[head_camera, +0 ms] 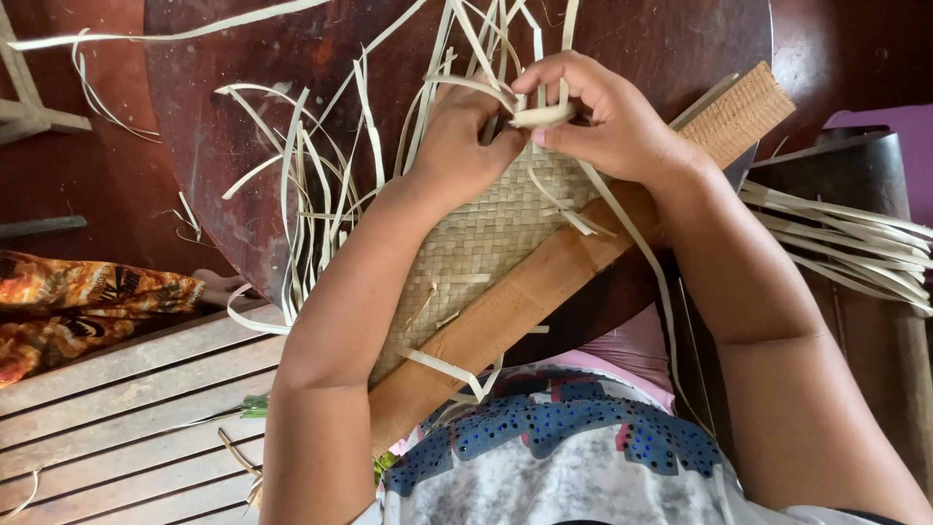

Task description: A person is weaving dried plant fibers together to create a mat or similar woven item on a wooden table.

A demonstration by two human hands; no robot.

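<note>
A half-woven mat of pale flat strips (486, 233) lies on a round dark wooden table (243, 117), over a long brown plank (515, 301) that runs diagonally. My left hand (457, 146) presses on the mat's far edge and pinches loose strips. My right hand (603, 117) is beside it, fingers closed on a pale strip (541, 116) folded between both hands. Several loose strip ends (321, 185) fan out from the mat toward the far side and the left.
A bundle of spare pale strips (855, 243) lies on a dark surface at the right. A slatted wooden floor (117, 408) is at lower left, with an orange patterned cloth (68, 301) and a foot beside it. A purple object (894, 126) sits at the right edge.
</note>
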